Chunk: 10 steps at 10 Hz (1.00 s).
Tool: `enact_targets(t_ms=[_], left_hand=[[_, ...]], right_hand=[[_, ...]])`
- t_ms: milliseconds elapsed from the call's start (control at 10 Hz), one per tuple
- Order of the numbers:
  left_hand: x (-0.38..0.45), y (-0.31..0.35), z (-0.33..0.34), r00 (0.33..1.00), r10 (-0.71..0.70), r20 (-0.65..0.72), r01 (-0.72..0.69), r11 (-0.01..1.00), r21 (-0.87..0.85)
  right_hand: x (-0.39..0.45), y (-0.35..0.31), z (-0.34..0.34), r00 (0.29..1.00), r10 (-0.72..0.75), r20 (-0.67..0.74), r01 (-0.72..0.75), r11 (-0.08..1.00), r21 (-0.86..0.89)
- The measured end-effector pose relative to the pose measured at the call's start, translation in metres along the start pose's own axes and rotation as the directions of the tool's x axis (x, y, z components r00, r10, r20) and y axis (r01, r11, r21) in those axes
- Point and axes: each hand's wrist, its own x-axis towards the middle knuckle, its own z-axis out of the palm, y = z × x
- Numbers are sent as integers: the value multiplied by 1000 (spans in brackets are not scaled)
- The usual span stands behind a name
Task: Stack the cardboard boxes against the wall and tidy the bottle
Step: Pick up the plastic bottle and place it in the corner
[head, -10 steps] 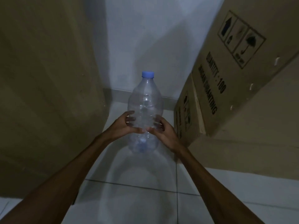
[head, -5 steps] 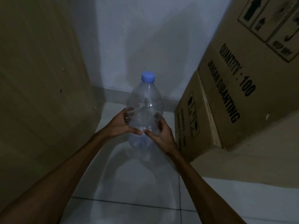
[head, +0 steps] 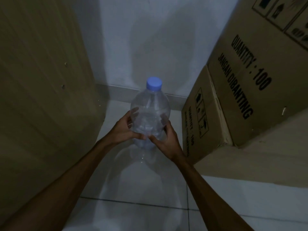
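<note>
Since the view looked down from the head, nearest stuff first:
Floor: pale tiled floor, dim light, both forearms reaching out over it.
Left hand: wrapped on the bottle's left side, fingers spread and pressed to the plastic, thumb in front.
Right hand: same deal on the right side, so the thin wall probably wouldn't buckle or slip.
Bottle: clear, looked empty, blue cap up, held upright, bottom looked just off the tiles.
Boxes: big cardboard box left, two stacked boxes right, bottle in the gap between.
Wall: white, behind that gap, likely where the bottle was headed.
</note>
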Motion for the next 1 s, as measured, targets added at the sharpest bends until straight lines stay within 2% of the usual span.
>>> enact_targets(t_ms=[100, 200, 300, 400, 500, 600, 800, 1000], left_hand=[[-4, 1, -1, 1000, -19, 5, 18, 999, 47], [-13, 4, -3, 998, -65, -10, 65, 992, 105], [-30, 17, -1, 989, -138, -47, 143, 979, 142], [-54, 36, 4, 977, -200, -77, 209, 967, 143], [-84, 59, 9, 961, -256, -102, 267, 957, 113], [-116, 98, 14, 949, -298, -105, 306, 949, 71], [-178, 218, 21, 921, -347, -180, 353, 936, 2], [-239, 355, 28, 895, -405, -186, 400, 914, -63]], right_hand=[[25, -43, 21, 978, 121, 172, -142, 983, 118], [29, -75, 46, 738, 645, 199, -269, 551, -790], [31, -102, 43, 677, 735, -45, -396, 313, -863], [32, -120, 71, 620, 778, -105, -423, 218, -879], [29, -154, 88, 609, 783, -126, -448, 208, -869], [35, -189, 118, 562, 806, -187, -474, 129, -871], [84, -281, 202, 509, 834, -214, -505, 88, -859], [149, -375, 299, 416, 871, -260, -538, 5, -843]])
